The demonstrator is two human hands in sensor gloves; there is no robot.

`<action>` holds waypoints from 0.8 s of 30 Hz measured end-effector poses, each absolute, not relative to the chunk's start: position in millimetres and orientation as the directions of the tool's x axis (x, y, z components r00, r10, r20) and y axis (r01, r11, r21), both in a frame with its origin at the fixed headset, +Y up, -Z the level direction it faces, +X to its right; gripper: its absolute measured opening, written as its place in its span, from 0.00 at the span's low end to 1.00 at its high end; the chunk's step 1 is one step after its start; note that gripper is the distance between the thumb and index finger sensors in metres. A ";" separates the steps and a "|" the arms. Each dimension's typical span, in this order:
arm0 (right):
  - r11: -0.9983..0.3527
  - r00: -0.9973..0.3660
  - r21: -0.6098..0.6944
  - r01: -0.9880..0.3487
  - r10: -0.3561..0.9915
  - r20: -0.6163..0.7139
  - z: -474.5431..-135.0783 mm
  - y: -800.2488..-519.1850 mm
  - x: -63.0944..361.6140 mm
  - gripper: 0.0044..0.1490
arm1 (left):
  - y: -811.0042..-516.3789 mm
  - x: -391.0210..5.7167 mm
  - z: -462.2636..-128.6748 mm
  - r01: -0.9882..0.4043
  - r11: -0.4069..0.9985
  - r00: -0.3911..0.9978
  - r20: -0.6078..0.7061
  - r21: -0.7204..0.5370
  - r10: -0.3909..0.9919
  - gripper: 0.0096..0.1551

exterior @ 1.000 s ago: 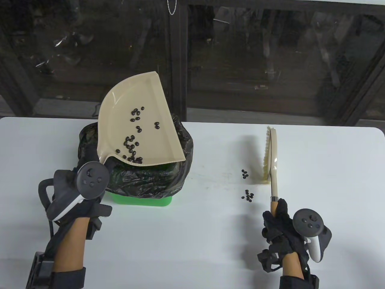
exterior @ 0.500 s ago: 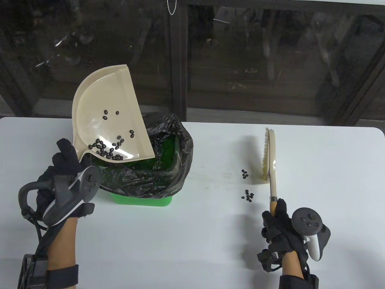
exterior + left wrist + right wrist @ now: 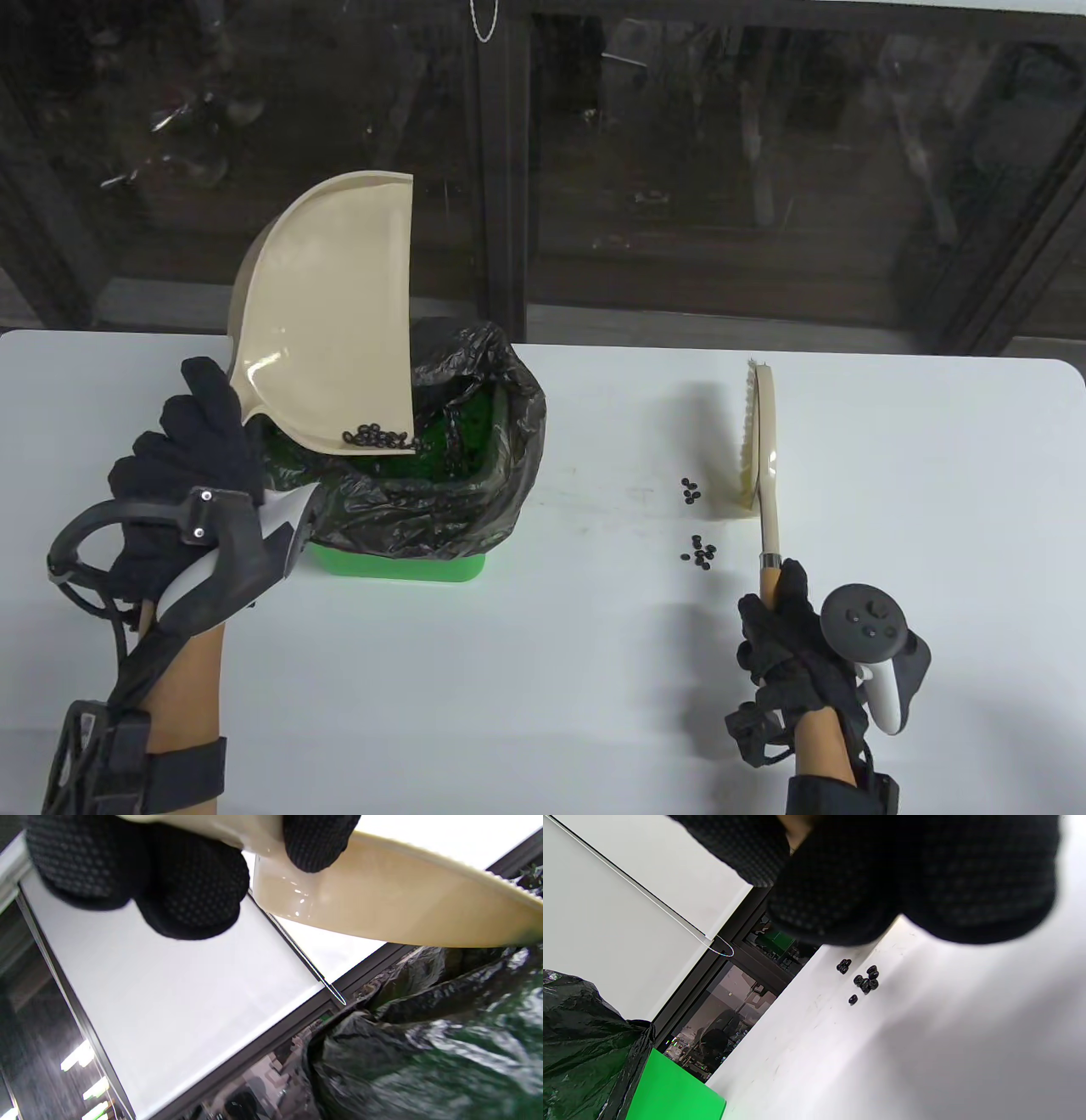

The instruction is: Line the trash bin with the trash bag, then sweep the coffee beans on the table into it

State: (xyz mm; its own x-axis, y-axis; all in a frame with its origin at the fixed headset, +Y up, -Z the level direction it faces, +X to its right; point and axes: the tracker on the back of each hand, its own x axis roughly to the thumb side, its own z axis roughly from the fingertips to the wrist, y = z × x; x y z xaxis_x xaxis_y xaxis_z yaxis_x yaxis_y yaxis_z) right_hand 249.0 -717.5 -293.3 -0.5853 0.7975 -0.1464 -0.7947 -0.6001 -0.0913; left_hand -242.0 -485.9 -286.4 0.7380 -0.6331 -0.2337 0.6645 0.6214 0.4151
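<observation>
My left hand [image 3: 191, 458] grips the handle of a beige dustpan [image 3: 339, 314] and holds it tipped steeply over the green trash bin [image 3: 394, 564], which is lined with a black trash bag [image 3: 501, 424]. Several coffee beans [image 3: 377, 438] lie bunched along the pan's lowest edge, above the bin's mouth. In the left wrist view my gloved fingers [image 3: 186, 895] curl round the dustpan [image 3: 382, 908] above the trash bag [image 3: 424, 1052]. My right hand [image 3: 785, 637] grips the wooden handle of a beige brush [image 3: 764, 441] standing on its bristles. Two small clusters of coffee beans [image 3: 697, 522] lie left of it, and the beans [image 3: 863, 980] show in the right wrist view.
The white table [image 3: 594, 662] ends at its far edge just behind the bin, against dark glass panels [image 3: 679, 153]. The bin stands left of centre; the brush and loose beans are right of centre.
My left hand rolled the dustpan more upright and the beans slid from across the pan down to its lowest edge over the bin. The right hand and brush stayed still.
</observation>
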 end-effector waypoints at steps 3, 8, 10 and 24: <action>-0.600 -0.586 -0.089 -0.795 0.797 -0.146 -293.7 -717.4 248.8 0.45 | -485.0 -236.8 -285.5 0.715 0.551 0.680 -0.248 0.430 -0.690 0.39; -0.601 -0.587 -0.089 -0.794 0.797 -0.145 -294.1 -717.6 248.6 0.45 | -484.9 -234.7 -284.4 0.733 0.514 0.654 -0.254 0.444 -0.713 0.39; -0.601 -0.586 -0.089 -0.795 0.797 -0.145 -294.0 -717.6 248.6 0.45 | -486.1 -234.7 -283.2 0.719 0.519 0.668 -0.251 0.463 -0.701 0.39; -0.604 -0.588 -0.096 -0.791 0.794 -0.151 -293.0 -717.8 249.4 0.45 | -497.2 -214.1 -269.2 0.156 0.794 0.978 0.021 0.587 -0.207 0.39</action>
